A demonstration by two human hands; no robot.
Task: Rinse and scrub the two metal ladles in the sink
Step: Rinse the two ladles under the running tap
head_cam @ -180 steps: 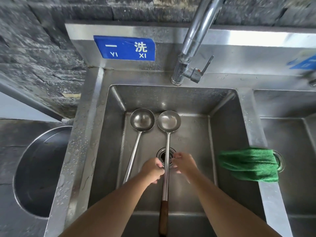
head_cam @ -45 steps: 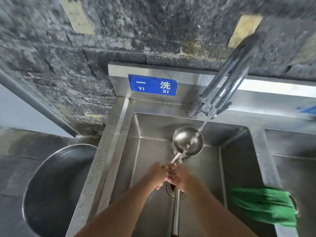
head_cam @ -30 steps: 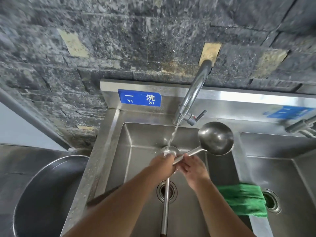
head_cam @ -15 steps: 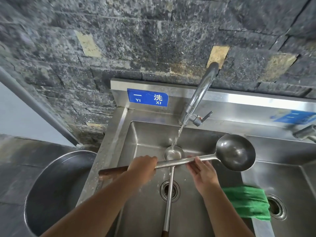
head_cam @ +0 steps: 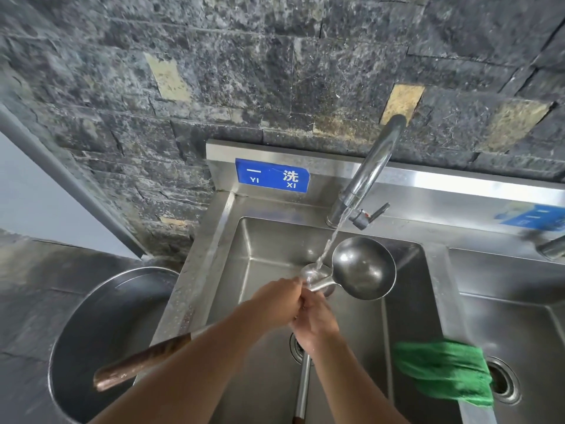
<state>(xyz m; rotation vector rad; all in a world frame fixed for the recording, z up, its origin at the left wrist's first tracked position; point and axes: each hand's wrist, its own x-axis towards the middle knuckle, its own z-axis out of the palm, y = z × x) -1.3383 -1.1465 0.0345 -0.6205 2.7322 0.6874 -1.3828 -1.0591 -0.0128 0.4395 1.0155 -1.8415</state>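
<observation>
You are closing your left hand [head_cam: 276,301] and right hand [head_cam: 315,319] around the raised ladle [head_cam: 362,267]; keep rubbing its shaft under the stream [head_cam: 328,243].

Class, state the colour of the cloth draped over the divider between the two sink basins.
Green: the cloth shows clearly in the head view, at lower right.
</observation>
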